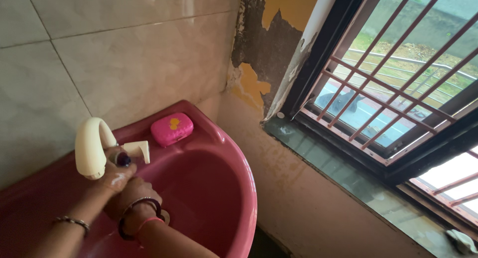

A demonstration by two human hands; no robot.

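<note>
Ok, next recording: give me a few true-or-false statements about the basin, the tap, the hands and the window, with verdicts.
1. The wash basin is dark pink. True.
2. A pink soap box with a yellow mark on its lid sits on the basin's rim near the wall corner. True.
3. The tap is shiny chrome metal. False: it is cream-coloured, with a curved spout.
4. The left hand and right hand are apart, one on each side of the basin. False: they are pressed together under the tap, with some lather on them.
5. The window has reddish bars across it. True.
6. Both wrists are bare. False: both wear bangles.
</note>
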